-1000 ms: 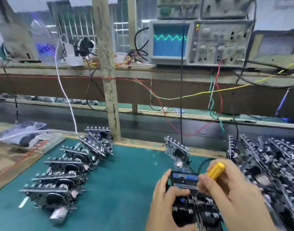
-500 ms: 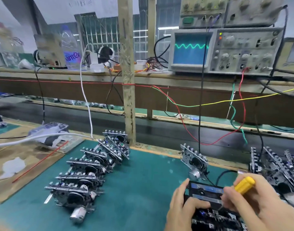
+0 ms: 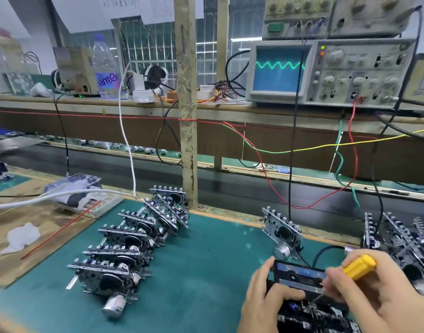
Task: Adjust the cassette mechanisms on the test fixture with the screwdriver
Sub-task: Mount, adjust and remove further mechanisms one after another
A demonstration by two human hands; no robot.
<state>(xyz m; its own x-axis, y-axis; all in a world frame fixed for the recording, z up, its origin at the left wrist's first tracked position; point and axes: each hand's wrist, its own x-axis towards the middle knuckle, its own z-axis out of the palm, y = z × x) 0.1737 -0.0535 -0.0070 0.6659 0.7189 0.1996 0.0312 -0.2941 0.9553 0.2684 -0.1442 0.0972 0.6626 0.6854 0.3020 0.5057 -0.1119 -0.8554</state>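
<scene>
At the bottom right a black cassette mechanism with a blue-labelled cassette sits on the test fixture. My left hand grips its left side, thumb lying across its top. My right hand holds a yellow-handled screwdriver; its thin shaft slants down and left, tip on the mechanism near the middle. Another cassette mechanism stands upright just behind, on the green mat.
A row of several cassette mechanisms lies on the mat at left, and a pile of mechanisms at right. An oscilloscope on the shelf shows a green wave. Red, green, yellow and black wires hang down. A wooden post stands mid-bench.
The camera has tilted up and left, so the bench and hands sit lower and further right in view. Both hands stay on the mechanism; the screwdriver stays in place.
</scene>
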